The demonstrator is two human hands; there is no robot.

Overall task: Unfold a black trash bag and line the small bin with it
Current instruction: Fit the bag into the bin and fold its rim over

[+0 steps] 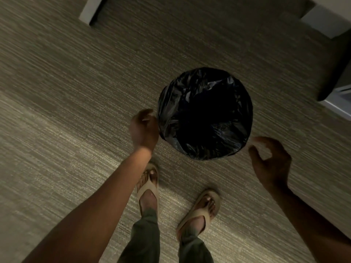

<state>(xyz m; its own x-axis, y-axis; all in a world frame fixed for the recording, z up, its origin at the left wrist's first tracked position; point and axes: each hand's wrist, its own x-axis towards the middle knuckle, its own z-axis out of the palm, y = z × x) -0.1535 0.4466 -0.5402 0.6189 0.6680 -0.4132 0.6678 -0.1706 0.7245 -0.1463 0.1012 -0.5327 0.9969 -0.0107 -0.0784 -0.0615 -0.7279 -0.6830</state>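
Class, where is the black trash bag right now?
In the head view, the black trash bag lines the small bin on the carpet, right of centre, between the left hand and right hand.

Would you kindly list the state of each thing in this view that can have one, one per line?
black trash bag: opened, pushed down inside, its edge folded over the rim.
small bin: upright on the carpet, lined, its walls hidden by the bag.
left hand: blurred, fingers curled, beside the bin's left edge; contact unclear.
right hand: open, empty, clear of the bin.
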